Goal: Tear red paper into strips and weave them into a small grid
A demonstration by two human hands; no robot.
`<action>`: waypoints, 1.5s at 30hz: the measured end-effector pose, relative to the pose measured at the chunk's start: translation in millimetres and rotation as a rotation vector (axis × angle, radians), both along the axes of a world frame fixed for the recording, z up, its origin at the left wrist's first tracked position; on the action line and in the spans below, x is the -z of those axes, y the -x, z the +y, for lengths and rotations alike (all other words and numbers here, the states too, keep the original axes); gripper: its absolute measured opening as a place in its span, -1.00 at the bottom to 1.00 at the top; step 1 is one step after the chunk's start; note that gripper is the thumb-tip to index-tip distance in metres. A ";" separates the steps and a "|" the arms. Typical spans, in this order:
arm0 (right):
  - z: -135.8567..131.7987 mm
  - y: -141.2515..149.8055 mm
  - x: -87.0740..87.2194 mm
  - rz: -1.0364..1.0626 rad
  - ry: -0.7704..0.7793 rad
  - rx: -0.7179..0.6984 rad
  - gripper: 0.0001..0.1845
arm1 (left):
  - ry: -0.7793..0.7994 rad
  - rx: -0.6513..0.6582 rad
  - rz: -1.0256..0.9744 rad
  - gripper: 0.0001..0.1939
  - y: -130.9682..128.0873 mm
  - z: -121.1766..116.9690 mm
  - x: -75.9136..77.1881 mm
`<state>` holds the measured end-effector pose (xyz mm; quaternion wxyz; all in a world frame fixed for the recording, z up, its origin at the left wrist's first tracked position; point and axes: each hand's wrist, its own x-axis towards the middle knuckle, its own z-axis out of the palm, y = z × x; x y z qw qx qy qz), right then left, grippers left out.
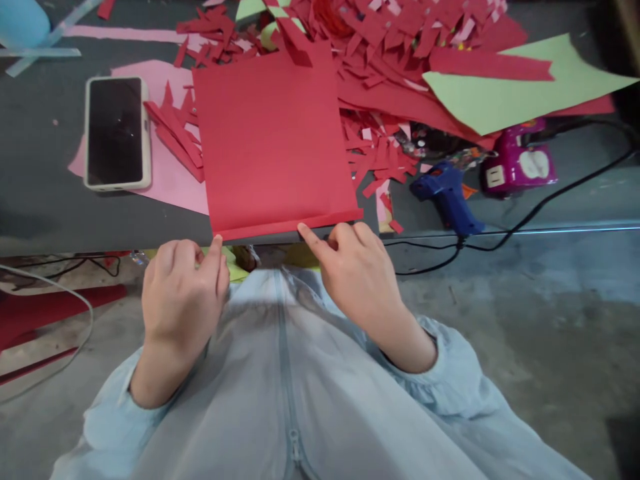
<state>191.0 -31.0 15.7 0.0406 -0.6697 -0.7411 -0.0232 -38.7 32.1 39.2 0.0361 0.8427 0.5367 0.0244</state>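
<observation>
A square sheet of red paper (275, 140) lies at the near edge of the table, its near side turned up into a narrow folded strip (265, 225). At the strip's left end is my left hand (183, 293), index fingertip on the paper and the other fingers curled in. My right hand (363, 273) has its index finger stretched onto the strip right of its middle, with the remaining fingers bent. Both thumbs are largely hidden, so how they meet the paper's underside does not show.
A phone (116, 133) lies on pink paper (173, 180) at left. Red paper scraps (390, 40) pile up behind, beside a green sheet (520, 87). At right are a blue glue gun (450, 197), a magenta box (520, 163) and a black cord (555, 190).
</observation>
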 end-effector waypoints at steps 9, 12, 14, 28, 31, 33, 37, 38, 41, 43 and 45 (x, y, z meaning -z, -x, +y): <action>-13.6 -38.5 -1.4 0.037 -0.051 0.099 -0.50 | -0.055 0.080 0.088 -0.53 2.7 2.2 -1.5; -16.6 -46.9 -0.1 0.046 -0.058 0.129 -0.50 | -0.053 0.072 0.056 -0.54 2.6 4.8 0.1; -17.0 -49.4 0.0 0.065 -0.065 0.134 -0.50 | -0.062 0.053 0.024 -0.56 2.3 7.0 1.5; -15.0 -45.1 3.4 0.186 -0.107 0.220 -0.53 | -0.140 0.187 -0.025 -0.64 13.0 21.5 5.2; -15.5 -39.8 3.8 0.121 -0.097 0.200 -0.53 | -0.195 0.232 0.007 -0.69 15.0 25.0 5.6; -15.0 -36.6 3.7 0.075 -0.096 0.183 -0.53 | -0.209 0.240 0.022 -0.71 16.0 27.8 5.4; -13.3 -35.6 3.1 0.068 -0.100 0.174 -0.56 | -0.181 0.251 0.008 -0.74 18.6 36.2 5.4; -12.5 -36.5 2.6 0.070 -0.104 0.172 -0.57 | -0.164 0.255 -0.017 -0.76 19.5 39.0 5.5; -6.7 -39.9 -1.1 0.070 -0.135 0.157 -0.64 | -0.110 0.265 -0.128 -0.82 21.8 48.7 4.4; 1.9 -41.0 -6.2 0.105 -0.163 0.132 -0.66 | -0.085 0.260 -0.209 -0.84 22.1 55.6 0.4; 15.0 -40.3 -12.7 0.176 -0.198 0.089 -0.65 | -0.082 0.250 -0.307 -0.85 20.3 62.6 -7.7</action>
